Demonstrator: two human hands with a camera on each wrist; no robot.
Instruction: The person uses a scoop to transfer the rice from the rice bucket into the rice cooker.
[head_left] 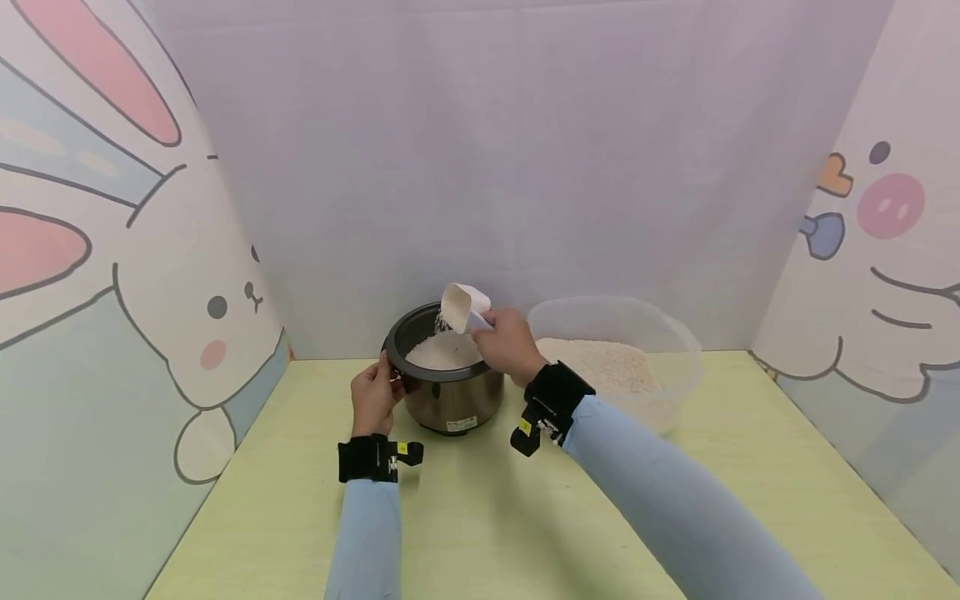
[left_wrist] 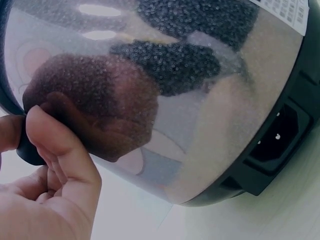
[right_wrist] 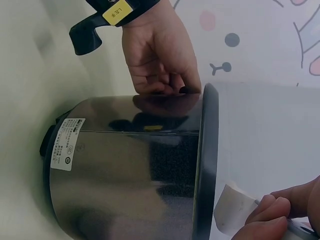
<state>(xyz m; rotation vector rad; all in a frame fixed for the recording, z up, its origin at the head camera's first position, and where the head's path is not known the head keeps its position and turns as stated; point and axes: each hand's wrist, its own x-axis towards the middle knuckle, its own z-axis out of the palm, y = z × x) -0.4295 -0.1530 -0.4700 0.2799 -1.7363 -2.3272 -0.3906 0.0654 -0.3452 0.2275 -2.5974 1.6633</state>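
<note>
A steel rice cooker pot (head_left: 450, 398) with a black rim stands on the yellow-green table (head_left: 480, 517) and holds white rice (head_left: 442, 350). My right hand (head_left: 506, 342) grips a white scoop (head_left: 459, 307), tilted over the pot, with grains falling from it. The scoop's edge (right_wrist: 232, 210) shows beside the rim (right_wrist: 207, 165) in the right wrist view. My left hand (head_left: 375, 396) pinches the pot's small black side handle (left_wrist: 27, 150), its fingers (left_wrist: 60, 150) against the steel wall (left_wrist: 165, 100).
A clear plastic tub (head_left: 622, 358) of rice stands to the right of the pot, behind my right forearm. Cartoon-printed panels wall in the table at left, back and right. The pot's power socket (left_wrist: 277, 137) faces the table front.
</note>
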